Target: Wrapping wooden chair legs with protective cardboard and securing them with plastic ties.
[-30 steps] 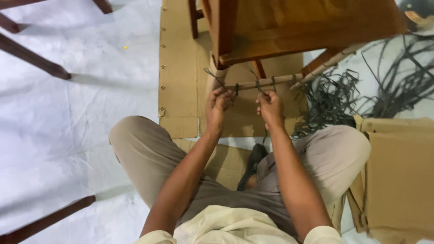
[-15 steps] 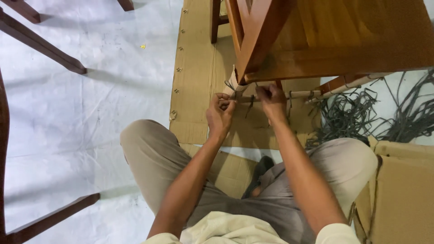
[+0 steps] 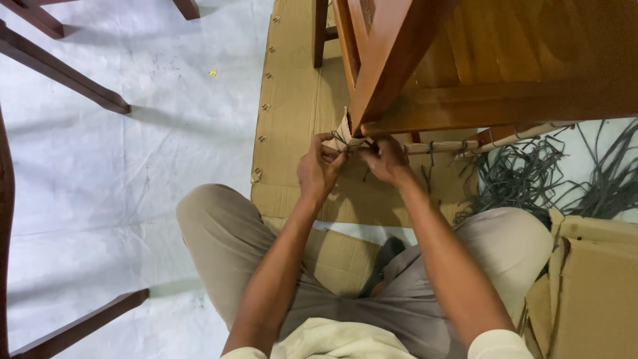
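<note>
Wooden chair (image 3: 505,66), reddish-brown and glossy, fills the view from 12 to 2 o'clock. Its lower rail (image 3: 438,146) is wrapped in tan cardboard, tied at intervals with dark strap bands. At the rail's left end, where it meets the chair leg (image 3: 392,60), a cardboard wrap (image 3: 345,136) flares out, just above centre.

Left hand (image 3: 319,169): fingers curled, thumb up, closed on the wrap's edge and a dark strap (image 3: 337,139). Forearm runs down to 6 o'clock.

Right hand (image 3: 384,159): fingers bent and pinched at the same joint, touching the rail; exact hold is hidden by the knuckles.

Loose dark straps (image 3: 531,179) lie piled at 3 o'clock. Flat cardboard sheet (image 3: 292,113) lies beneath.
</note>
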